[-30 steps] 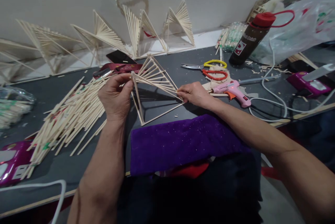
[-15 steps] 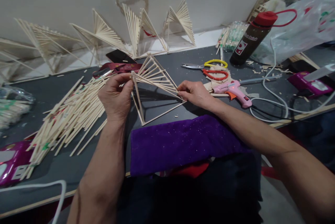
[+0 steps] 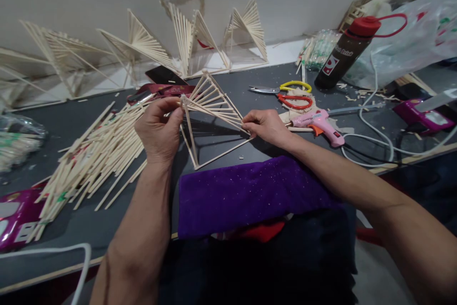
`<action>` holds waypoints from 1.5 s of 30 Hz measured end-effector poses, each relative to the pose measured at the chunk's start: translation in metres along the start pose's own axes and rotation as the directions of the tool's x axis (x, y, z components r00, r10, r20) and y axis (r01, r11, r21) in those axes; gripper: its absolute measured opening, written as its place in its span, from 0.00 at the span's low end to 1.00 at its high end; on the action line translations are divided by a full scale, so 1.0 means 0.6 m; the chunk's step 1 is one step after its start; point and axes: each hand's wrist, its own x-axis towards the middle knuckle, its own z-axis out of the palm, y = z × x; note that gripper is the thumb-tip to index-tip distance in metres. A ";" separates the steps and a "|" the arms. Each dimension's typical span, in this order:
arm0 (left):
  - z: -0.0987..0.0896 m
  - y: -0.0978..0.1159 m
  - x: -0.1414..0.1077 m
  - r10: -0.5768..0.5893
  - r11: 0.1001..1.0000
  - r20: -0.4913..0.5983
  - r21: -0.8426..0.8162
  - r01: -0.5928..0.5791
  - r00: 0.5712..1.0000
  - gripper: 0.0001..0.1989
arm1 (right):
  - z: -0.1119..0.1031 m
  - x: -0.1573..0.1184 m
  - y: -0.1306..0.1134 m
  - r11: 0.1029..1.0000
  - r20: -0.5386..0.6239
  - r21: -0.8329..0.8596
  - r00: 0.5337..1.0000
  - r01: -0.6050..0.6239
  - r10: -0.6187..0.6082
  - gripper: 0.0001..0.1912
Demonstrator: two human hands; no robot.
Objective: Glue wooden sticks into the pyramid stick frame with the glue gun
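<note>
A small frame of thin wooden sticks (image 3: 214, 111), fanned out in a twisted row, stands on the dark table between my hands. My left hand (image 3: 159, 129) pinches its upper left corner with thumb and forefinger. At the lower right end of the fanned sticks, my right hand (image 3: 264, 126) is closed, its fingertips pressed on the stick ends. The frame's base sticks rest on the tabletop. Left of my left hand lies a loose heap of wooden sticks (image 3: 96, 157). To the right of my right hand is a pink glue gun (image 3: 317, 123).
Several finished stick frames (image 3: 143, 48) stand along the wall. Scissors (image 3: 294, 95) lie beyond the glue gun, near a dark bottle (image 3: 346, 53) with a red lid. A purple cloth (image 3: 250, 195) covers the near edge. White cable (image 3: 371, 105) loops at right.
Both hands keep their hold on the stick frame, with hardly any movement. The whole view has shifted very slightly.
</note>
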 end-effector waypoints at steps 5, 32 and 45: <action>0.000 0.001 -0.001 -0.008 1.000 0.001 -0.019 0.008 1.000 0.09 | 0.000 0.001 -0.001 1.000 -0.014 0.004 0.999 -0.030 0.030 0.06; 0.000 0.001 -0.001 -0.018 0.999 0.002 0.046 0.018 1.000 0.08 | -0.006 -0.002 0.002 0.996 -0.009 0.078 0.999 -0.042 0.043 0.07; -0.001 0.002 -0.002 -0.026 0.997 0.012 0.073 0.025 1.000 0.08 | -0.004 -0.002 0.001 0.989 -0.018 0.118 0.996 -0.090 0.092 0.05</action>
